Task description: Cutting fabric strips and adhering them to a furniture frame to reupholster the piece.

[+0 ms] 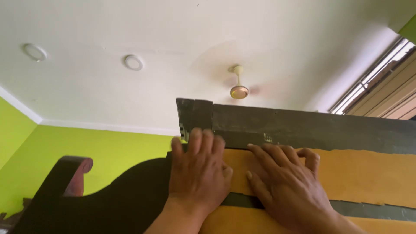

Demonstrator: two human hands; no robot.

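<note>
Both hands press flat against a tall wooden frame seen from below. The left hand [198, 171] lies open, palm down, fingers together and pointing up; its fingertips reach the dark top rail [303, 125] near that rail's left corner, and the palm covers the left end of the yellow panel [364, 173]. The right hand [284, 184] lies just beside it, also open and gripping nothing, fingers spread and angled up to the left across the yellow panel, with the tips at the panel's upper edge under the rail. The two hands are nearly touching at the thumbs.

Below the palms a thin dark strip [372, 209] crosses the frame, with more yellow beneath it. To the left of the left hand sits a dark curved headboard [69, 190] with a scrolled end. Above the hands are a white ceiling, a spinning fan [238, 89] and two round lights [133, 62]. Green walls [121, 149] stand left of the hands, and a window [381, 82] is up to the right.
</note>
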